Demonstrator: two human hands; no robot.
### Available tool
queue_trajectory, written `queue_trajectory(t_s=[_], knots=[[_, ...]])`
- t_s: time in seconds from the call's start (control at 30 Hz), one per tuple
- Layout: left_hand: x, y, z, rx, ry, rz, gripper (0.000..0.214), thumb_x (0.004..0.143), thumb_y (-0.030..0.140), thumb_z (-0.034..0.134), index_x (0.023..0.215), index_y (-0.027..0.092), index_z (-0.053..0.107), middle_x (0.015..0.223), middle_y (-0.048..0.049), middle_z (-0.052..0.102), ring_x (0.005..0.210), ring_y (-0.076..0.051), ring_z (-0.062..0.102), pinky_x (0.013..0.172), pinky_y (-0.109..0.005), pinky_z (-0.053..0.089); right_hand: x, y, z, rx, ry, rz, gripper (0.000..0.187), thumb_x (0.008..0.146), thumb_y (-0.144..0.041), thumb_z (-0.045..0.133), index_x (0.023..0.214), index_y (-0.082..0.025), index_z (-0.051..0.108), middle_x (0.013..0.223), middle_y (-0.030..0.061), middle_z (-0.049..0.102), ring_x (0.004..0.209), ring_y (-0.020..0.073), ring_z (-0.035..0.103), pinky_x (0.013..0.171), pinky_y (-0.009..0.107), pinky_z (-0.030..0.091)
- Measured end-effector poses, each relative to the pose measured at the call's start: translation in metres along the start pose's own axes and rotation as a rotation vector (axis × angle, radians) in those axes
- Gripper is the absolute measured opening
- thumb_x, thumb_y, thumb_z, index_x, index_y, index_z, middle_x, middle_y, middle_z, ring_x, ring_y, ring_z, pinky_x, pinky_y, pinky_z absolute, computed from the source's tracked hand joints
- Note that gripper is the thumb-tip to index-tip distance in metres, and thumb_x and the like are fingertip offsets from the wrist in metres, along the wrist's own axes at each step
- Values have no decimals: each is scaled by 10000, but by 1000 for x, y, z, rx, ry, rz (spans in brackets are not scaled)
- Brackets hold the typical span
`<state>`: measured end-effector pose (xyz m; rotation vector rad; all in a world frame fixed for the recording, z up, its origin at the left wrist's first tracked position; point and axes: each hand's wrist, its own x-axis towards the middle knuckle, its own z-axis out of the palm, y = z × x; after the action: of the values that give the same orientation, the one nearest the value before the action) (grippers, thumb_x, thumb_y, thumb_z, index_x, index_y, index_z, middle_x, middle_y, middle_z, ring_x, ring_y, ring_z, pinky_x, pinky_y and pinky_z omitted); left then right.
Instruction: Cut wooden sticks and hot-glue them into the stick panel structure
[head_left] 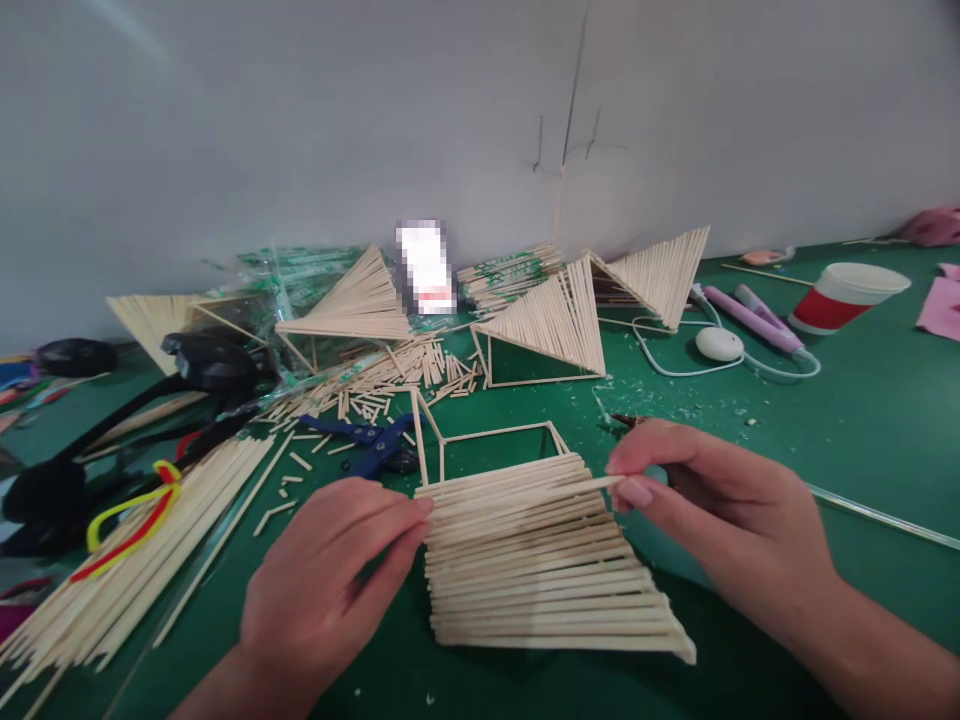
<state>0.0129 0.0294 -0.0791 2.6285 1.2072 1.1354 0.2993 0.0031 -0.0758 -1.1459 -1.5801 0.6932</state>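
A thin wooden stick (541, 492) lies across the upper part of a twisted panel of side-by-side sticks (540, 575). My right hand (739, 530) pinches its right end between thumb and fingertips. At the panel's left edge, my left hand (334, 575) has thumb and fingers closed on the same stick's left end. Behind the panel, an open stick frame (495, 433) joins onto it. A dark pointed tip (626, 420) shows just beyond my right fingers; the rest of that object is hidden by the hand.
Blue-handled cutters (375, 440) and short stick offcuts (427, 365) lie behind my left hand. Long sticks (165, 540) are bundled at left. Similar stick models (544, 315) stand along the wall near a lit phone (426, 265). A paper cup (847, 298) and clear rod (885, 515) are at right.
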Motion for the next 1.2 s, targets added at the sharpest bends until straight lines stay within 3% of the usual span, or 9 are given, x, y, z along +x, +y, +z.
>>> queue_trajectory(t_s=[0.13, 0.27, 0.4, 0.47, 0.63, 0.77, 0.83, 0.97, 1.2], knots=[[-1, -3, 2, 156, 99, -5, 156, 766, 178, 702, 893, 266, 716, 738, -3, 640, 670, -156, 596, 672, -280, 461, -4, -3, 1, 32, -49, -65, 187, 899, -197, 567, 1028, -309, 643, 852, -33, 667, 752, 113, 633, 648, 210, 528], [-5, -12, 0, 78, 179, -263, 110, 811, 204, 643, 908, 246, 671, 705, 20, 606, 588, -120, 533, 595, -252, 434, -4, 3, 1, 29, 29, -16, 197, 916, -215, 545, 1070, -299, 635, 867, -17, 665, 761, 128, 647, 676, 247, 536], [-1, -15, -5, -370, 402, -558, 59, 774, 234, 656, 799, 222, 604, 650, 30, 567, 522, -102, 498, 455, -222, 378, -4, 7, 2, -22, 95, 17, 179, 923, -229, 545, 1060, -295, 639, 881, -15, 670, 756, 132, 645, 687, 267, 526], [1, -14, -7, -657, 420, -627, 111, 736, 209, 679, 744, 213, 567, 597, 33, 549, 494, -99, 493, 392, -195, 333, -5, 8, 3, -51, 104, 16, 176, 925, -226, 546, 1059, -297, 634, 888, -19, 671, 753, 128, 642, 690, 266, 521], [-1, -12, -7, -925, 201, -514, 58, 789, 198, 654, 844, 200, 674, 809, -35, 713, 481, -99, 556, 430, -205, 442, -3, 10, 2, -95, 38, -80, 180, 907, -167, 552, 1036, -265, 632, 901, -11, 660, 790, 118, 632, 691, 239, 517], [-3, -6, -11, -973, -99, -457, 377, 898, 412, 503, 1113, 180, 708, 1020, -131, 727, 562, -143, 612, 633, -324, 565, 0, 10, 2, -154, -9, -165, 178, 883, -136, 572, 1000, -250, 642, 939, 0, 666, 886, 118, 621, 731, 213, 507], [-4, -1, -13, -990, -104, -519, 339, 882, 425, 545, 1092, 215, 709, 883, -85, 722, 579, -142, 605, 569, -276, 551, 1, 9, 3, -174, -11, -173, 171, 879, -139, 579, 992, -248, 645, 948, 1, 667, 906, 115, 619, 750, 202, 504], [-6, 5, -13, -1030, 73, -646, 98, 790, 284, 719, 830, 258, 634, 667, 22, 612, 529, -90, 537, 404, -139, 404, 1, 9, 3, -181, -14, -160, 172, 877, -145, 587, 1004, -249, 641, 962, -2, 665, 907, 103, 624, 763, 179, 508], [-11, 2, -12, -1055, -146, -527, 64, 838, 298, 682, 869, 247, 706, 825, -34, 715, 503, -96, 612, 483, -207, 513, 3, 10, 3, -195, -84, -164, 206, 880, -140, 601, 1045, -256, 646, 992, -7, 676, 947, 106, 629, 816, 189, 506]])
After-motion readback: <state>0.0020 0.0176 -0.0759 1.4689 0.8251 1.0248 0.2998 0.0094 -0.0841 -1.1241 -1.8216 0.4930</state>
